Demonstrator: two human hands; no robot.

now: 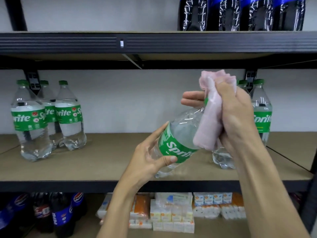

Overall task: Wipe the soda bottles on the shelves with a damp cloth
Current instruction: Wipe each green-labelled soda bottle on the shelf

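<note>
A clear Sprite bottle point(178, 134) with a green label is held tilted in front of the middle shelf, its neck pointing up and right. My left hand point(151, 155) grips its lower half, thumb on the label. My right hand point(235, 117) grips a pink cloth point(208, 121) wrapped round the bottle's neck and cap, which the cloth hides. Three more Sprite bottles point(49, 117) stand at the shelf's left. Other Sprite bottles point(261, 115) stand at the right, partly hidden behind my right arm.
The brown middle shelf board point(106, 160) has a black front rail. Dark cola bottles point(240, 14) stand on the upper shelf. Below are Pepsi bottles point(51, 213) at left and tissue packs point(173, 212) in the centre.
</note>
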